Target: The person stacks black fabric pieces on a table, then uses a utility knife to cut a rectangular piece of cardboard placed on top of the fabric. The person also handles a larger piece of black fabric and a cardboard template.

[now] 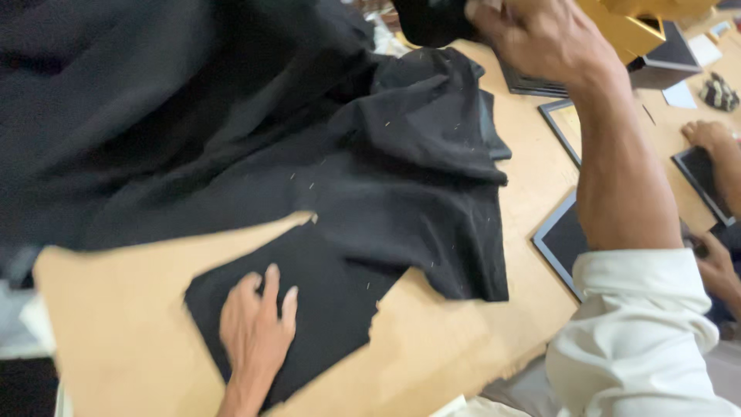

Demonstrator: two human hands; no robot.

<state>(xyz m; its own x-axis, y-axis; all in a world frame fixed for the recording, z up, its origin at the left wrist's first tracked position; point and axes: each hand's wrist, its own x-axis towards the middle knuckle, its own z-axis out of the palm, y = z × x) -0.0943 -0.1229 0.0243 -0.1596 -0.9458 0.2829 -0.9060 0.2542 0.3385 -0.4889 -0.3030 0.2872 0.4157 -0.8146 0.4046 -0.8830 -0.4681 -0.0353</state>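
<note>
The left hand [257,328] lies flat, fingers spread and open, palm down on a black panel [309,309] that sits on a brown board [116,332] on the worktop [532,193]; it grips nothing, only presses on the panel. The right hand [544,35] is raised at the top of the view, its forearm bare and a white sleeve [641,340] rolled up near the elbow; its fingers are curled shut on a bunch of the black cloth [231,116], lifting that part clear of the worktop. The cloth is large and rumpled, filling the upper left of the view and draping down across the worktop, where its lower edge overlaps the top of the board and touches the panel. Flecks of pale lint dot its surface. To the right of the cloth, dark framed panels [563,239] lie flat on the worktop, one just beside the right forearm. A gold-coloured box [625,27] stands behind the right hand, near the top edge. At the far right, another person's hands [706,135] rest by a dark frame, well apart from the cloth. A small patterned object [719,91] lies near the upper right corner; what it is cannot be told.
</note>
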